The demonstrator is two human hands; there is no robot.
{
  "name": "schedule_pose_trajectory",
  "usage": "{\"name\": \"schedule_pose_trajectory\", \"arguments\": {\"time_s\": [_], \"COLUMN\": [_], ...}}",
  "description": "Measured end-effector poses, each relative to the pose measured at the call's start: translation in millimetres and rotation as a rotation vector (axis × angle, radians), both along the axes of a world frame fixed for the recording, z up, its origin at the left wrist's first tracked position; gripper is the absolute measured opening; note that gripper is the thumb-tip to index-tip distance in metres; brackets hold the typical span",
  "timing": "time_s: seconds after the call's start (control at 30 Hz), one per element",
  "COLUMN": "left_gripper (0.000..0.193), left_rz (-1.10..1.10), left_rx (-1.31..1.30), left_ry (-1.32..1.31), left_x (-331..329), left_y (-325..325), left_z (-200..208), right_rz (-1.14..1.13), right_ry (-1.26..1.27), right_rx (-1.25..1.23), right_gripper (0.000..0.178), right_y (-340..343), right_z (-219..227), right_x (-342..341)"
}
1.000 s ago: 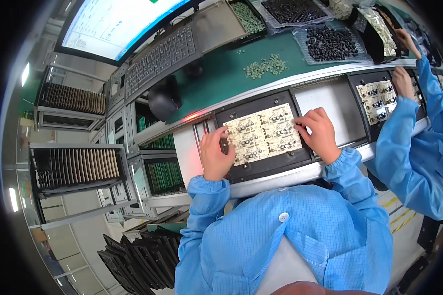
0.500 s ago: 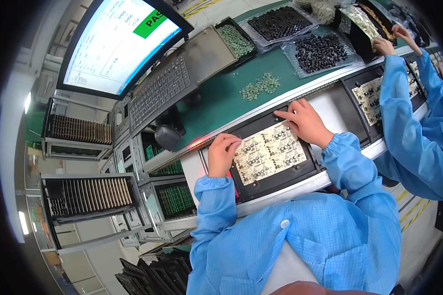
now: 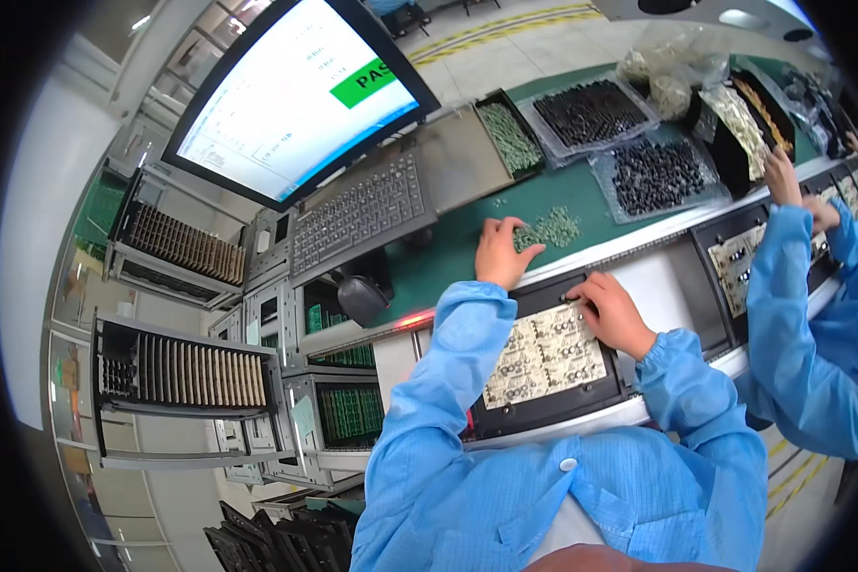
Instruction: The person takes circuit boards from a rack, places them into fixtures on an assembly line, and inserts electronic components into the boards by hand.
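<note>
My left hand (image 3: 502, 254) reaches over the green mat to the left edge of a small loose pile of pale green components (image 3: 558, 227). Its thumb and fingers are curved and apart, with nothing visible between them. A cream circuit board panel (image 3: 541, 357) with several round dark parts lies in a black carrier frame (image 3: 596, 389) in front of me. At the carrier's upper right corner rests my right hand (image 3: 618, 313), index finger forward near a black knob, thumb apart from it. What lies under its palm is hidden.
A keyboard (image 3: 360, 217), mouse (image 3: 362, 299) and monitor (image 3: 300, 95) stand at left. Beyond the pile are a box of green components (image 3: 508, 138) and bags of black parts (image 3: 658, 176). A co-worker's hand (image 3: 782, 176) is at right; board racks (image 3: 186, 372) stand far left.
My left hand has left the board's upper left area and moved forward and right to the green pile. My right hand stays by the carrier's corner. The whole view has shifted.
</note>
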State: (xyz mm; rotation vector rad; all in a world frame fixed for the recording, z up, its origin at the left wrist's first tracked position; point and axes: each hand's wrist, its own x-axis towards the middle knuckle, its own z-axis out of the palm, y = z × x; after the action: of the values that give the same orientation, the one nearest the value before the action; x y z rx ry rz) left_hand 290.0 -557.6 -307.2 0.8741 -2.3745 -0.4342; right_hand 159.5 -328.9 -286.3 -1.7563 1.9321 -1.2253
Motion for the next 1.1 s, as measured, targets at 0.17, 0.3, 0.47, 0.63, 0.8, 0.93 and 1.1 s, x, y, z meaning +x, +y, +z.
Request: {"name": "schedule_pose_trajectory", "arguments": {"time_s": [0.17,0.3,0.47,0.63,0.8,0.93,1.1], "left_gripper": [0.032,0.023,0.017,0.016,0.011,0.013,0.029], "left_rz": [-0.08,-0.043,0.04,0.098,0.04,-0.035,0.059], "left_rx": [0.109,0.193,0.161,0.379,0.346,0.508,-0.141], "left_ry": [0.051,0.099,0.197,0.177,0.249,0.357,0.022], "left_x": [-10,-9,-4,3,6,17,20], "left_y": [-9,-2,0,4,-6,-11,-12], "left_z": [5,27,29,48,32,14,8], "right_rz": [-0.14,-0.419,-0.327,-0.264,-0.277,-0.138,0.014], "right_ry": [0.09,0.428,0.302,-0.054,-0.378,-0.565,-0.644], "right_rx": [0.001,0.037,0.103,-0.072,-0.078,0.034,0.136], "right_gripper": [0.027,0.026,0.022,0.02,0.021,0.024,0.019], "right_y": [-42,-93,-115,-106,-102,-77,-34], "right_z": [17,-2,-14,-7,-15,-4,3], "right_x": [-22,-35,-48,-57,-57,-46,-19]}}
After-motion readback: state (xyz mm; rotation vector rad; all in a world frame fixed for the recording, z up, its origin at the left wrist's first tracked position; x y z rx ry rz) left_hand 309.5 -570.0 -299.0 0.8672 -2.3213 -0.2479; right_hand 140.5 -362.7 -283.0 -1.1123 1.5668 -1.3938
